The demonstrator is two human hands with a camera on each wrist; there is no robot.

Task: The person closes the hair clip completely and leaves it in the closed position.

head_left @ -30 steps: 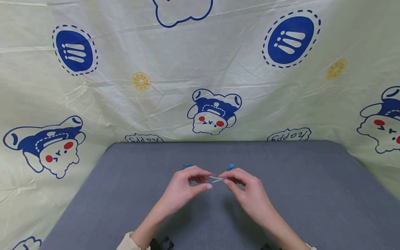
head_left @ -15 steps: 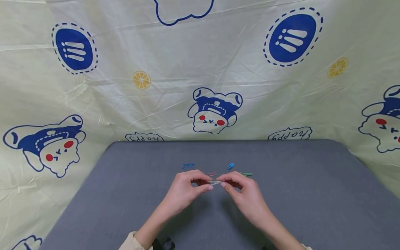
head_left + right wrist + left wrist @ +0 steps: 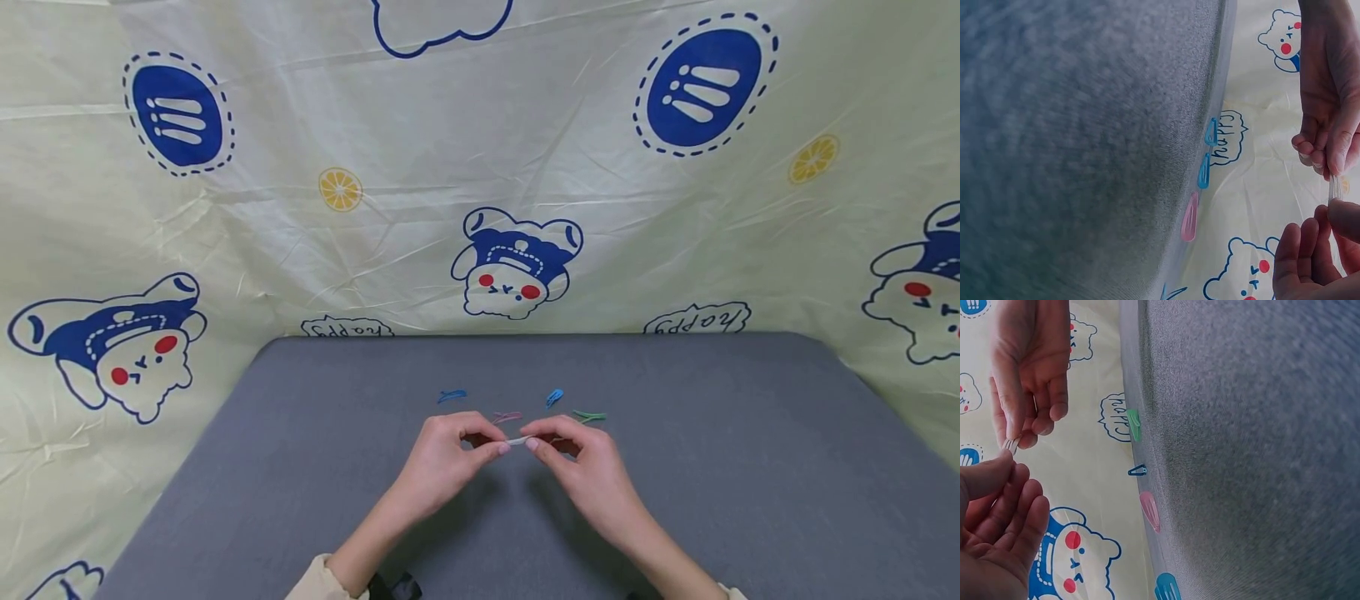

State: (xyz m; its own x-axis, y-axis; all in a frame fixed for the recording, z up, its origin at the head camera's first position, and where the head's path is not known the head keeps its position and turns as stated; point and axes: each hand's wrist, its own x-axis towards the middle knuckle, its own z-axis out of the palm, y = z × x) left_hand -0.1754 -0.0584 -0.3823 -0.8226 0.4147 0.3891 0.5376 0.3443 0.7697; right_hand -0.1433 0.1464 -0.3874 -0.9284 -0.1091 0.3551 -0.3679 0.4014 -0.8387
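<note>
A small white snap hair clip point(image 3: 516, 442) is held above the table between both hands, its ends hidden by fingertips. My left hand point(image 3: 452, 448) pinches one end between thumb and fingers. At the other end, the thumb and index finger of my right hand point(image 3: 592, 457) pinch it. In the right wrist view the clip point(image 3: 1335, 187) looks narrow and flat, its parts close together. Just beyond the hands lie a pink hair clip point(image 3: 507, 416) and a green hair clip point(image 3: 590, 416), both with parts spread apart.
Two blue hair clips, one on the left point(image 3: 452, 396) and one on the right point(image 3: 554, 398), lie farther back on the grey table point(image 3: 337, 467). A pale printed cloth point(image 3: 405, 267) hangs behind the table's far edge.
The white hair clip's spread parts have come together into a narrow strip. My left fingers now pinch its end, and both hands have moved slightly nearer, uncovering the pink and green clips.
</note>
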